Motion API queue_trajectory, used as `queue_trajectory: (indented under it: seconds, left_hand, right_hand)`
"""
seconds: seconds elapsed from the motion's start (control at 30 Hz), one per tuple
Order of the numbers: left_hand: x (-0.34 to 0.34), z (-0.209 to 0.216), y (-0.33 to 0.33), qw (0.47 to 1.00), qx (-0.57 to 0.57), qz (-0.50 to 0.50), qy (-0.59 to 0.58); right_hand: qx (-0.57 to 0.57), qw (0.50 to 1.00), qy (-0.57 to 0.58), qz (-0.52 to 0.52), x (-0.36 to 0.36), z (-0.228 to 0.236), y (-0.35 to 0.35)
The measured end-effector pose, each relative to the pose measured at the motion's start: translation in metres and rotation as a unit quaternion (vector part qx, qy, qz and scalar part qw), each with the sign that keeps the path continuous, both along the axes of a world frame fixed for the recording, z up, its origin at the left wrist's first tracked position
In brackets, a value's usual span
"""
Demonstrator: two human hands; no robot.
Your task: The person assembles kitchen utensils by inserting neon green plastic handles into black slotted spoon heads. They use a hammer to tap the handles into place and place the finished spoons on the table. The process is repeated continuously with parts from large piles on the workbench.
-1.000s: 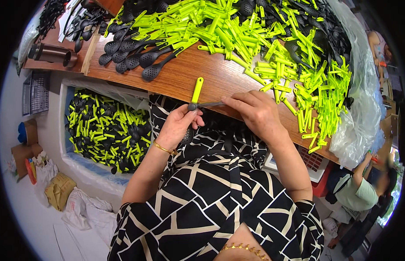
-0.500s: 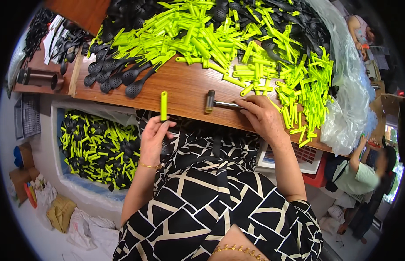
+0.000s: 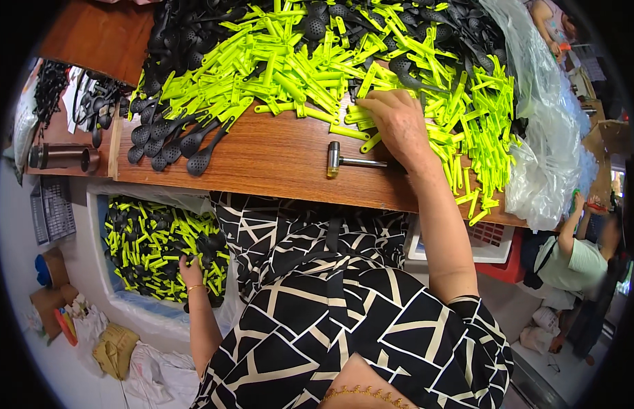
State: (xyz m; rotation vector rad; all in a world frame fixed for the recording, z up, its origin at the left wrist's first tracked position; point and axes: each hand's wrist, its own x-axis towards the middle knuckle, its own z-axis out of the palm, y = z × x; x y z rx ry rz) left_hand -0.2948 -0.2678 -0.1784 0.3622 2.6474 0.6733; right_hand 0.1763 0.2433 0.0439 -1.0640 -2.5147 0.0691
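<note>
My right hand (image 3: 399,126) is on the pile of lime-green plastic handles (image 3: 283,71) on the wooden table. Its fingers bend down over several handles, and the fingertips are partly hidden. Below it lies a small hammer (image 3: 334,161) with a metal shaft, touched by neither hand. My left hand (image 3: 191,273) reaches down into the lined bin (image 3: 99,252) left of my lap, among black utensils with green handles (image 3: 150,249). Its thumb and finger look apart, with no held piece visible. Black slotted spoons (image 3: 200,162) lie at the table's left, heads toward me.
Clear plastic sheeting (image 3: 545,150) runs along the table's right side. A dark metal flask (image 3: 61,157) lies at the far left. Under the table at right is a white tray (image 3: 494,249) on a red crate. Sacks (image 3: 116,347) stand on the floor. Other people are at the right.
My left hand has moved from the table edge down into the bin, and the green-handled piece it held is no longer visible in it. My right hand has left the hammer and moved to the handles.
</note>
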Motion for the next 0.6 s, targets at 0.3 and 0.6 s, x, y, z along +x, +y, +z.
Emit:
queue_trajectory:
  seconds: [0.3, 0.6]
  left_hand:
    - [0.111, 0.207, 0.262, 0.879, 0.324, -0.262, 0.231]
    - [0.199, 0.206, 0.341, 0.826, 0.33, -0.445, 0.108]
  right_hand:
    - [-0.027, 0.995, 0.071, -0.071, 0.071, -0.011, 0.007]
    - [0.032, 0.991, 0.046, -0.125, 0.104, 0.007, 0.011]
